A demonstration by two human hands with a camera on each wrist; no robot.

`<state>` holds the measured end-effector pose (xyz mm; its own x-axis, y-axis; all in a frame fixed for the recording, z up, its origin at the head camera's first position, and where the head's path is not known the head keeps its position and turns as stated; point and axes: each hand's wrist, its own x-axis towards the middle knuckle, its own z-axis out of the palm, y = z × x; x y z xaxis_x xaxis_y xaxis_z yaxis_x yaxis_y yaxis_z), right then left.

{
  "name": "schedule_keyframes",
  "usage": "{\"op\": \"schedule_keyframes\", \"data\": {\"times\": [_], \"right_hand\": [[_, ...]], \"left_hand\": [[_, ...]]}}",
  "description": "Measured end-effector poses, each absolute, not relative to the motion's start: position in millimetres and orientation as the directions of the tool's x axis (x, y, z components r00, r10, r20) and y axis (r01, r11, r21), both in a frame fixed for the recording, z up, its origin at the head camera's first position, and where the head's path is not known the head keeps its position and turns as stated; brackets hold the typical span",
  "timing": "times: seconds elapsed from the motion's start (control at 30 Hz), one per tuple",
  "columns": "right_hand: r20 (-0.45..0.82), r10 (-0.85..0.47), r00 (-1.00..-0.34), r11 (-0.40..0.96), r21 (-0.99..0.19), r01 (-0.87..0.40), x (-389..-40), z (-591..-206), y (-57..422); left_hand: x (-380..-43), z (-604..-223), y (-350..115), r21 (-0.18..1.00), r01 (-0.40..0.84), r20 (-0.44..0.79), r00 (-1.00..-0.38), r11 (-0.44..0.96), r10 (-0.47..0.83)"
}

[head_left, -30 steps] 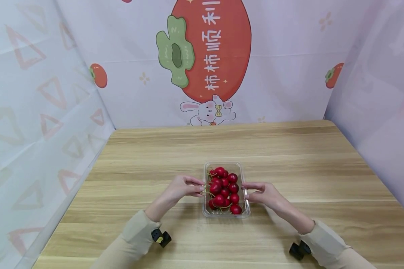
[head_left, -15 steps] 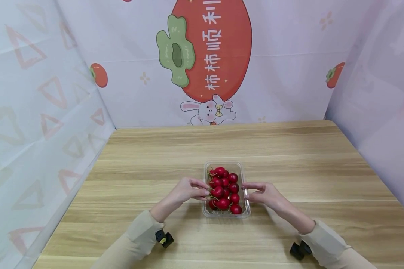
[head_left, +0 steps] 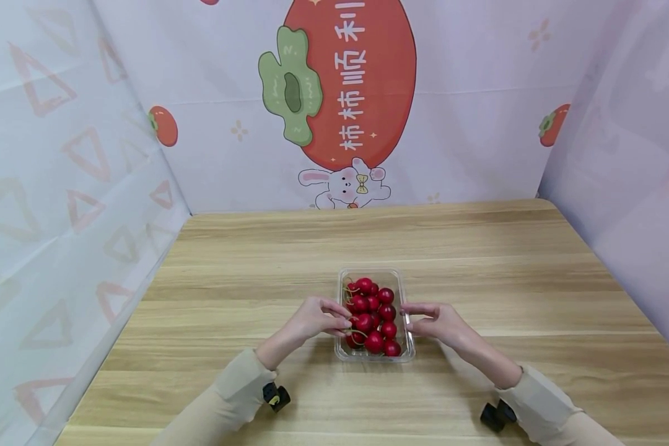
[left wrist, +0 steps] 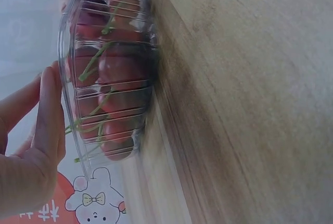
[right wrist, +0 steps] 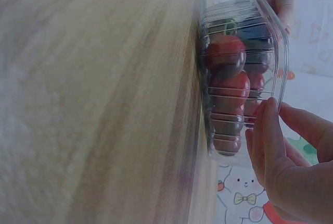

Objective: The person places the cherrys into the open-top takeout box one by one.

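Observation:
A clear plastic punnet (head_left: 368,358) of dark red cherries (head_left: 387,312) with green stems stands on the wooden table. My left hand (head_left: 314,323) reaches over its left rim, pinching cherry stems between thumb and fingers. A cherry (head_left: 374,342) lies just right of those fingertips, near the front of the punnet. On the opposite side, my right hand (head_left: 443,325) grips the rim between thumb and fingers. The right wrist view shows this right thumb (right wrist: 271,130) against the plastic wall. Through the ribbed side, several stems (left wrist: 93,62) show in the left wrist view.
The wooden table (head_left: 245,254) extends around the punnet on every side. Behind it hangs a white printed curtain (head_left: 468,124) with a large persimmon and a rabbit. Similar cloth walls (head_left: 61,248) flank the table. A small black camera sits on each wrist.
My left hand has moved a little right and toward me, over the rim. Two cherries beside its fingertips have shifted the same way. The right hand and the punnet have stayed put.

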<state>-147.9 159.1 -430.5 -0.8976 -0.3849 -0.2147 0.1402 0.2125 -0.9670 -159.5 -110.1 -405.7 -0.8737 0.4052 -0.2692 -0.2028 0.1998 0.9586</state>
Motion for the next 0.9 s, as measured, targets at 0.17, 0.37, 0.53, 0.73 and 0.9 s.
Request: {"op": "schedule_keyframes", "data": {"times": [0.17, 0.37, 0.53, 0.73, 0.9], "right_hand": [[-0.211, -0.390, -0.896, 0.218, -0.967, 0.133, -148, -431, 159], [-0.219, -0.384, -0.897, 0.229, -0.964, 0.137, -148, -431, 159], [-0.216, -0.385, -0.897, 0.228, -0.964, 0.134, -148, -429, 160], [-0.196, -0.399, -0.895, 0.242, -0.965, 0.103, -148, -426, 160], [-0.174, -0.432, -0.885, 0.245, -0.967, 0.070, -148, -424, 161]], "left_hand": [[-160, -408, -109, 0.954, -0.159, -0.253, -0.882, 0.256, 0.396], [-153, -394, -107, 0.950, -0.115, -0.229, -0.890, 0.291, 0.395], [-151, -387, -108, 0.949, -0.077, -0.204, -0.888, 0.306, 0.412], [-160, -408, -113, 0.953, -0.033, -0.168, -0.885, 0.300, 0.435], [-161, -410, -119, 0.949, -0.014, -0.157, -0.888, 0.315, 0.432]]}}
